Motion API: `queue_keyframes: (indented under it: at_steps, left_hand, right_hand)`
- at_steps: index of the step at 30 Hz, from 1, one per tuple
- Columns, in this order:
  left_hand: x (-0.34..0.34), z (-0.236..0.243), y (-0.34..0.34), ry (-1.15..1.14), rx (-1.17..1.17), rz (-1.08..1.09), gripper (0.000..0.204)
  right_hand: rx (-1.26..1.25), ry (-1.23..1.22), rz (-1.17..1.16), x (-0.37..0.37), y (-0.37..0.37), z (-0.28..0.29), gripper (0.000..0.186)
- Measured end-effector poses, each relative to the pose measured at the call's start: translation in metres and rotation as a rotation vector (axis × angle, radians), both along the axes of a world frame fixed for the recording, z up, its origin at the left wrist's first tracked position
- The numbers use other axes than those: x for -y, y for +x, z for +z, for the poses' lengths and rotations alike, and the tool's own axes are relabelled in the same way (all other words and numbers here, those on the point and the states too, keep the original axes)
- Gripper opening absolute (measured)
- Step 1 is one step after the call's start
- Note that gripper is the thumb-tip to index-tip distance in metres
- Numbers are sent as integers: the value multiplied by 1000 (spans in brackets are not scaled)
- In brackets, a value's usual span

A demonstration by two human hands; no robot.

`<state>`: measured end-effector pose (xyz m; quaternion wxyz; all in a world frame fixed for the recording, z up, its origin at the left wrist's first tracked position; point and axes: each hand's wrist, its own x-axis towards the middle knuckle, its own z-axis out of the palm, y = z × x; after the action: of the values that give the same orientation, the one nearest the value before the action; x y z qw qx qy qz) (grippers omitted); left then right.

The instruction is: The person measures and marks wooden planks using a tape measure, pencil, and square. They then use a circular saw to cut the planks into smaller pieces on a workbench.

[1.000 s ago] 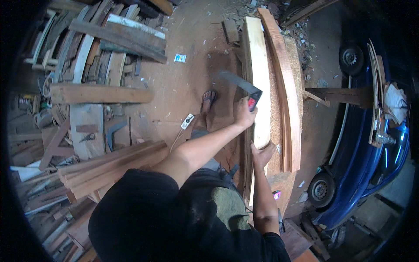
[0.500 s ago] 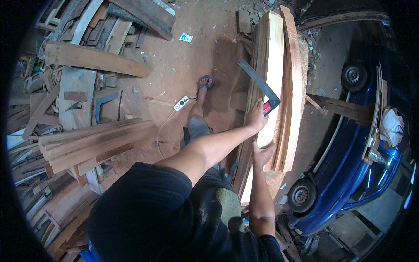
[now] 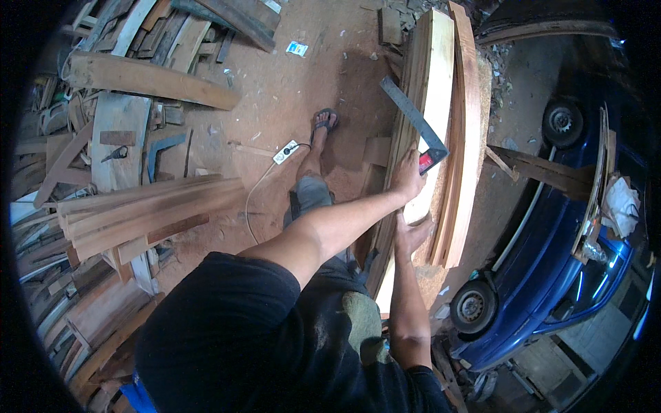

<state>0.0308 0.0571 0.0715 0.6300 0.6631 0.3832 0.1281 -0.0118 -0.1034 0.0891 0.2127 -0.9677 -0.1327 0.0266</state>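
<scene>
My left hand (image 3: 406,177) is closed on a metal square (image 3: 406,103) at its red-and-black stock, over a long pale board (image 3: 438,76). The dark blade slants up-left over the board and past the stack's left edge. Just below, my right hand (image 3: 414,233) grips the same board, its thumb at the left edge. The board lies in a stack of long timbers, with reddish planks (image 3: 463,138) along its right side, on a chipboard surface (image 3: 432,282).
Heaps of offcuts (image 3: 117,151) and leaning planks (image 3: 148,213) fill the left. A power strip (image 3: 284,152) and cord lie on the floor near my sandalled foot (image 3: 323,121). A blue vehicle (image 3: 527,289) stands at the right, with a timber beam (image 3: 544,172) reaching toward it.
The view has shifted, so the boards sit farther right and higher. My left hand and square have moved up-right in the picture; the blade, blurred a second ago, is now sharper.
</scene>
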Motion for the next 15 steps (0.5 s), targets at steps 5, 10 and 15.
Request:
queue_keyframes:
  at_steps: [5, 10, 15]
  left_hand:
    - [17, -10, 2, 127, 93, 124, 85]
    - [21, -24, 10, 168, 72, 162, 77]
    - [16, -30, 14, 222, 141, 196, 77]
  right_hand:
    - [92, 27, 53, 13, -1, -11, 94]
    - [16, 31, -1, -2, 3, -3, 94]
    - [51, 32, 27, -5, 5, -6, 93]
